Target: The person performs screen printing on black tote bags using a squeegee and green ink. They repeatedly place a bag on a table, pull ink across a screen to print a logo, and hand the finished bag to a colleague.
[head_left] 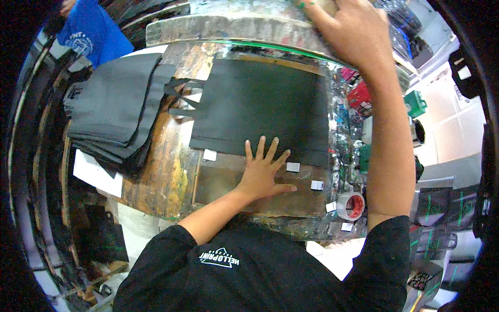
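A black fabric bag (265,106) lies flat on a board on the worktable, its handles (182,97) pointing left. My left hand (264,169) is open over the bag's near edge, fingers spread on the black fabric and thumb out to the right over the brown board (228,182). My right hand (358,31) reaches to the far side, over a stained pale frame (234,28) with a green line along its near edge. Its fingers curve around something beige, partly cut off by the picture's top edge. One fingertip carries green paint.
A stack of black bags (112,99) sits on the left of the worktable (171,166). Small white tabs (292,167) surround the bag's near side. A roll of clear tape (351,206) lies near right. Someone in a blue shirt (99,34) stands at far left.
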### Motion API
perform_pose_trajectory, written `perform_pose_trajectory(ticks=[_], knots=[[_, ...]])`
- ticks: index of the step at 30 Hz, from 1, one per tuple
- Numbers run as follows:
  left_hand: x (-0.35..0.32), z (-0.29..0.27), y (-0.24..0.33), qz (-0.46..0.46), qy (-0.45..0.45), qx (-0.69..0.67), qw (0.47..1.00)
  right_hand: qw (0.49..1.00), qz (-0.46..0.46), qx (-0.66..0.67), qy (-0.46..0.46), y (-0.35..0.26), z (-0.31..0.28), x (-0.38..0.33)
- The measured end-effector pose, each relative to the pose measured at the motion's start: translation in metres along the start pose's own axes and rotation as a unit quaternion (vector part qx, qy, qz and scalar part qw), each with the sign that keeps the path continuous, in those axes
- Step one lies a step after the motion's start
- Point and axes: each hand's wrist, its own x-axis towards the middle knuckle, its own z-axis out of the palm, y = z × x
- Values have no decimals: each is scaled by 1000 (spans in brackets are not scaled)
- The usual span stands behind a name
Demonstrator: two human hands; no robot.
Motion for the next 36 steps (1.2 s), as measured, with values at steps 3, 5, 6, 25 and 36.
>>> perform_pose_trajectory(ticks=[3,5,6,25,36], knots=[[1,-2,0,12,-5,13,1000,995,25,62,-74,-7,-16,1],[1,-1,0,19,-2,14,1000,1000,3,24,-14,-3,-3,-2],[1,-1,0,21,-1,15,1000,999,-22,-4,30,3,0,-5],[-5,-212,-94,-161,258,-545,781,999,-5,13,-43,-41,11,-129],[-108,-52,-137,-227,282,-92,928,978,38,83,-188,-39,75,-216]])
